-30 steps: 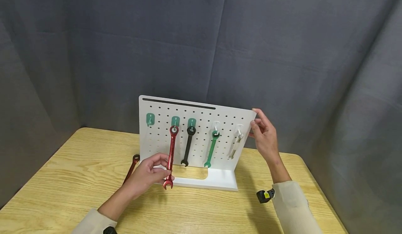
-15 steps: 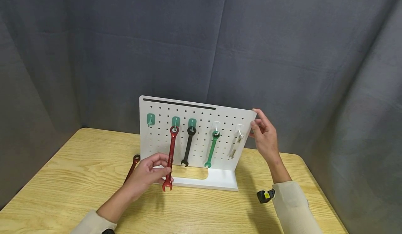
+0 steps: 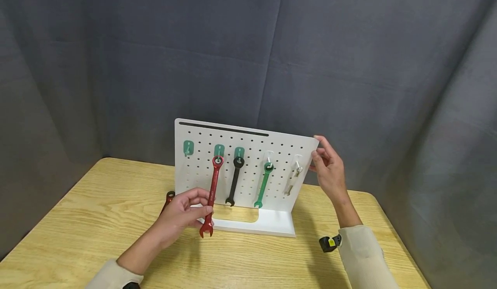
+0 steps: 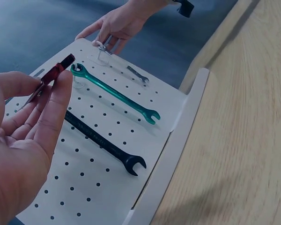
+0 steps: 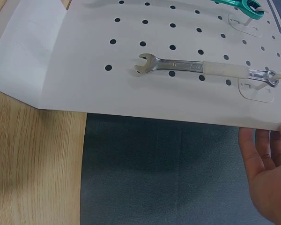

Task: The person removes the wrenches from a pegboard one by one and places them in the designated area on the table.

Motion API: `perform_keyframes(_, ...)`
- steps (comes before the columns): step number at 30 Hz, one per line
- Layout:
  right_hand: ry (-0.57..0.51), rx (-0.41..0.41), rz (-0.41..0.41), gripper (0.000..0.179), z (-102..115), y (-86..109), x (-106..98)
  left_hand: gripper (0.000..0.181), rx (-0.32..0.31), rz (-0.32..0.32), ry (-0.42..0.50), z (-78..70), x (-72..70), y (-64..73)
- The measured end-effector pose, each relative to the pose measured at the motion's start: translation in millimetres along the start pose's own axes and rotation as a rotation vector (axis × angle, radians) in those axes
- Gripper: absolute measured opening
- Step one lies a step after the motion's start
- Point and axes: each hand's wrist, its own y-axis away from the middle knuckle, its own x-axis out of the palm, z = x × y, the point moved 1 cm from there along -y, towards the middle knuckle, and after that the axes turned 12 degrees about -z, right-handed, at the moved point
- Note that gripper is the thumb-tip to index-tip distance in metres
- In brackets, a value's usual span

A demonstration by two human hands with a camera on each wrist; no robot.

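My left hand (image 3: pixel 182 213) pinches a red combination wrench (image 3: pixel 215 185) near its lower, open end, between thumb and fingers. Its ring end overlaps the second green hook (image 3: pixel 219 151); whether the ring is around the hook I cannot tell. My right hand (image 3: pixel 330 168) grips the upper right edge of the white pegboard (image 3: pixel 248 140). On the board hang a black wrench (image 3: pixel 234 183), a green wrench (image 3: pixel 264 187) and a small silver wrench (image 5: pixel 178 65) with a pale band. In the left wrist view the red wrench (image 4: pixel 56 71) is seen nearly end-on.
Another dark red wrench (image 3: pixel 169 197) lies on the wooden table (image 3: pixel 116 202) left of the board, partly hidden by my left hand. The leftmost green hook (image 3: pixel 188 147) bears nothing. A grey curtain (image 3: pixel 186 56) stands behind the table.
The red wrench's lower end has swung slightly left and down, while its ring stays before the second hook. My right hand keeps its hold on the board. The head view has shifted a little.
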Motion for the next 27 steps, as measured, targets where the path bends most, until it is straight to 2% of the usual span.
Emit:
perform_keyframes(15, 0.006, -0.011, 0.0, 0.044, 1, 0.6, -1, 0.022, 0.039, 0.035, 0.017, -8.5, -0.8, -0.1)
perform_keyframes(27, -0.014, -0.007, 0.006, 0.044, 0, 0.3, -1, 0.031, 0.052, 0.027, 0.011, -12.6, -0.9, -0.6)
